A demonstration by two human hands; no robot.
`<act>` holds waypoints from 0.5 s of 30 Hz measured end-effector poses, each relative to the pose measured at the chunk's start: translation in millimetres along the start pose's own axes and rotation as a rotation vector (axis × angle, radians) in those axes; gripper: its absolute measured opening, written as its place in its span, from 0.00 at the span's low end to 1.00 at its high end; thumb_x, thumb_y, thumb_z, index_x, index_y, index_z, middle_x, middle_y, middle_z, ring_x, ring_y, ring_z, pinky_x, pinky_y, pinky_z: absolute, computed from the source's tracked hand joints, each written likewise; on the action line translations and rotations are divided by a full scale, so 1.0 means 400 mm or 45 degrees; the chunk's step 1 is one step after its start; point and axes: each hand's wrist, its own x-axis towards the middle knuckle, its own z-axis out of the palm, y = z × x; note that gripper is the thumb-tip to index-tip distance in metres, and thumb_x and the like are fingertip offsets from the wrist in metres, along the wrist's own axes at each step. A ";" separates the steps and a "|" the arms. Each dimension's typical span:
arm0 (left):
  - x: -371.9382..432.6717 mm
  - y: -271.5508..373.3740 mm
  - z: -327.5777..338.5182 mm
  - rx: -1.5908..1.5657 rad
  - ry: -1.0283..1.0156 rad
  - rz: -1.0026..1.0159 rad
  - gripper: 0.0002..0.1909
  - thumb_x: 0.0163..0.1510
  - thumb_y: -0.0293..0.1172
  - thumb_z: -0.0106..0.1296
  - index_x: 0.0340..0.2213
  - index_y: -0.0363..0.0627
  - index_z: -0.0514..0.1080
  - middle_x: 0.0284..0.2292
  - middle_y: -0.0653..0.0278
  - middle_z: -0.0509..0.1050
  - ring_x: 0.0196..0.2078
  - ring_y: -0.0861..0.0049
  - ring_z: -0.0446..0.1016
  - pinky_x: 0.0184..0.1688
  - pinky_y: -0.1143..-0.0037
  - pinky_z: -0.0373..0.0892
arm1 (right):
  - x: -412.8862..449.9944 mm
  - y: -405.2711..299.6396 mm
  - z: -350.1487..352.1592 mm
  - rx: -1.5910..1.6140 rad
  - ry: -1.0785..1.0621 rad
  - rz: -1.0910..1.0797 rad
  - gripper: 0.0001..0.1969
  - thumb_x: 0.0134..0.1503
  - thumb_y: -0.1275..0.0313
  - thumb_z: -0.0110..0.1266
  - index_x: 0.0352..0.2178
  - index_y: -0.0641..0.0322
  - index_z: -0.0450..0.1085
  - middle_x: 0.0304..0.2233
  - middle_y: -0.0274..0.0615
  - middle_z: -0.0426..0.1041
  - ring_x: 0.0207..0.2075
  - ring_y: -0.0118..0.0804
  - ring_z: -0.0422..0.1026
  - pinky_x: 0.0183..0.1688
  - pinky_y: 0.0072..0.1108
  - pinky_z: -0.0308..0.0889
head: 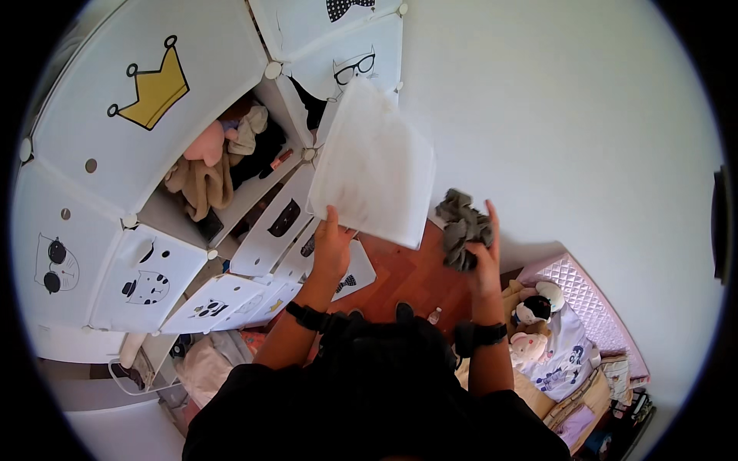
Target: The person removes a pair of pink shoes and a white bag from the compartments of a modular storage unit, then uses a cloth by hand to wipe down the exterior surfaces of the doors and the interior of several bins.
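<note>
My left hand (333,248) grips the lower edge of a white plastic panel (375,167), with the thumb on its face. Faint brownish smudges mark the panel, which looks like a door of the cube cabinet. In my right hand (486,253) is a crumpled dark grey-green cloth (463,229), held to the right of the panel and apart from it. Left of the panel, a cabinet compartment (259,190) stands open, with a pink plush item (206,144), brown fabric (202,184) and dark cloth inside.
White cabinet doors with cartoon prints (155,86) fill the left side. A plain wall (565,127) rises at the right. Below it, a bed with a pink quilted headboard (594,305) holds plush toys (533,309). A small bottle (435,315) stands on the reddish wood floor (398,276).
</note>
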 end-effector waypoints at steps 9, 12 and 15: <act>-0.027 0.043 0.027 0.118 0.012 0.033 0.33 0.66 0.54 0.26 0.58 0.36 0.55 0.55 0.57 0.64 0.56 0.67 0.66 0.58 0.69 0.62 | 0.154 -0.042 -0.011 -0.058 -0.086 -0.279 0.30 0.57 0.74 0.50 0.60 0.60 0.52 0.56 0.44 0.61 0.55 0.39 0.64 0.57 0.29 0.61; -0.039 0.039 0.054 0.208 -0.062 0.087 0.34 0.65 0.55 0.24 0.58 0.36 0.54 0.53 0.56 0.66 0.55 0.66 0.67 0.56 0.67 0.65 | 0.237 0.043 0.010 -0.487 -0.004 -0.358 0.25 0.55 0.79 0.52 0.55 0.55 0.60 0.56 0.43 0.61 0.57 0.39 0.61 0.58 0.27 0.57; -0.058 0.065 0.111 0.002 -0.100 0.026 0.34 0.65 0.56 0.24 0.58 0.38 0.55 0.51 0.55 0.68 0.53 0.63 0.69 0.53 0.66 0.68 | 0.293 0.080 0.042 -0.887 -0.038 -0.683 0.21 0.53 0.76 0.58 0.49 0.60 0.66 0.60 0.49 0.54 0.60 0.44 0.56 0.60 0.27 0.53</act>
